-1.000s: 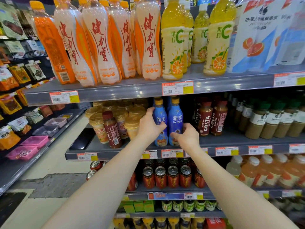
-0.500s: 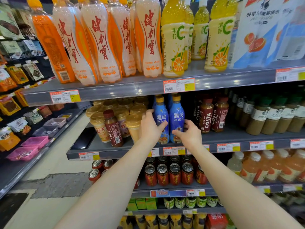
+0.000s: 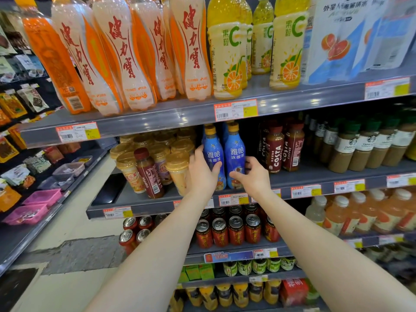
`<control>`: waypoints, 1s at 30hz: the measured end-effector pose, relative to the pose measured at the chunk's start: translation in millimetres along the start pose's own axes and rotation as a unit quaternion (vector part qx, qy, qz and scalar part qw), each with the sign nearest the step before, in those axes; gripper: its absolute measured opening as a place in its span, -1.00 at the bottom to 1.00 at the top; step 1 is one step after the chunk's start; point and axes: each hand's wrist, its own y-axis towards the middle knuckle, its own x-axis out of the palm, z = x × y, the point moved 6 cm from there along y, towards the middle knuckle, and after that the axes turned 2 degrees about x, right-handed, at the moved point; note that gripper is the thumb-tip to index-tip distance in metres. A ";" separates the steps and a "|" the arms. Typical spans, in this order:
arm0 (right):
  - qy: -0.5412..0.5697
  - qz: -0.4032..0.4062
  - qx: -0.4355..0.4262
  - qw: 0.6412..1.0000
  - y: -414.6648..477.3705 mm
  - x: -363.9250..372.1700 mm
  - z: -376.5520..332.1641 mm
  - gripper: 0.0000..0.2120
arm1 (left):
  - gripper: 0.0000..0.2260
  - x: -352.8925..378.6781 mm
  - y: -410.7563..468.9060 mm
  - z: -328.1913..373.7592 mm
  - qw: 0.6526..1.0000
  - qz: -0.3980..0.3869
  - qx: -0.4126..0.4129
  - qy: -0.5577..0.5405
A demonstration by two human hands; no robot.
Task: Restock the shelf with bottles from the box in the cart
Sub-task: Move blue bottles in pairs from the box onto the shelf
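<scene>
Two blue coffee bottles with yellow caps stand side by side at the front of the middle grey shelf (image 3: 315, 174). My left hand (image 3: 201, 174) grips the left blue bottle (image 3: 212, 155), thumb across its front. My right hand (image 3: 253, 177) holds the lower part of the right blue bottle (image 3: 235, 154), thumb in front and fingers behind. Both bottles stand upright on the shelf. More blue bottles show behind them. The box and the cart are out of view.
Lidded milk-tea cups (image 3: 177, 163) and a brown coffee bottle (image 3: 149, 174) stand left of my hands. Costa coffee bottles (image 3: 275, 149) stand to the right. Tall orange bottles (image 3: 126, 55) fill the shelf above, red cans (image 3: 236, 230) the shelf below. A snack rack (image 3: 33, 199) runs along the left.
Both hands have stayed on the two blue bottles. My right hand has shifted slightly to the right side of its bottle, and the camera has drifted downward a little.
</scene>
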 end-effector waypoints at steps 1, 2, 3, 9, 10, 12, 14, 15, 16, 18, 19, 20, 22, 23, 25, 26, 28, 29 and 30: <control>-0.003 0.000 0.000 1.000 0.5 0.3 0.6 -0.36 | -0.36 0.2 -0.6 -0.4 1.000 0.002 -0.001 0.000; -0.006 0.000 -0.002 1.000 0.4 0.5 0.3 -0.36 | -0.36 0.3 -0.8 -0.5 1.000 0.002 -0.003 -0.001; -0.010 0.000 -0.003 1.000 0.8 1.1 0.0 -0.37 | -0.36 0.3 -0.7 -0.4 1.000 0.002 -0.004 -0.001; -0.024 -0.002 -0.005 1.000 0.7 -0.2 -5.5 -0.42 | -0.36 -0.4 1.3 -0.2 1.000 -0.009 0.006 -0.002; -0.025 -0.003 -0.006 1.000 0.5 -0.2 -6.1 -0.42 | -0.36 -0.8 1.0 -0.1 1.000 -0.009 0.006 -0.003; -0.026 -0.001 -0.006 1.000 0.9 0.1 -6.3 -0.43 | -0.36 -1.2 0.6 0.0 1.000 -0.010 0.008 -0.005; -0.029 0.001 -0.003 1.000 1.8 0.8 -6.0 -0.42 | -0.36 -1.1 0.9 -0.5 1.000 -0.014 0.007 -0.011; -0.029 0.001 -0.002 1.000 1.9 1.3 -6.0 -0.42 | -0.36 -1.1 0.8 -0.8 1.000 -0.016 0.005 -0.012; -0.029 0.001 -0.001 1.000 1.7 1.5 -5.9 -0.42 | -0.36 -1.0 0.6 -1.2 1.000 -0.016 0.005 -0.012; -0.030 -0.001 -0.001 1.000 1.0 1.2 -6.1 -0.41 | -0.35 -0.8 0.4 -1.7 1.000 -0.017 0.002 -0.012; -0.032 -0.002 -0.001 0.999 0.8 1.0 -6.3 -0.41 | -0.35 -0.4 0.5 -1.8 1.000 -0.018 -0.001 -0.014; -0.036 -0.004 -0.001 0.999 0.6 0.7 -7.0 -0.42 | -0.35 -0.1 0.6 -1.3 1.000 -0.019 -0.003 -0.016; -0.054 -0.007 -0.004 0.999 0.8 -0.3 -9.9 -0.43 | -0.34 -0.4 0.0 1.1 1.000 -0.019 -0.006 -0.013; -0.063 -0.008 -0.003 0.998 1.1 -0.7 -11.0 -0.43 | -0.33 0.1 -0.8 1.7 1.000 -0.019 -0.008 -0.006; -0.079 -0.014 0.007 0.997 1.3 -0.6 -10.2 -0.41 | -0.29 2.2 -4.9 1.4 0.999 -0.025 -0.022 0.012; -0.090 -0.021 0.014 0.996 0.9 0.1 -8.4 -0.38 | -0.27 3.3 -8.2 0.2 0.999 -0.026 -0.032 0.021; -0.119 -0.041 0.034 0.991 -1.2 1.6 -3.1 -0.28 | -0.28 3.8 -16.2 -2.5 0.998 -0.017 -0.049 0.042; -0.128 -0.049 0.044 0.990 -2.8 1.6 0.0 -0.23 | -0.29 3.4 -20.6 -3.5 0.997 -0.013 -0.053 0.051; -0.135 -0.054 0.048 0.988 -4.6 1.1 2.0 -0.19 | -0.31 2.8 -25.5 -3.7 0.997 -0.010 -0.056 0.058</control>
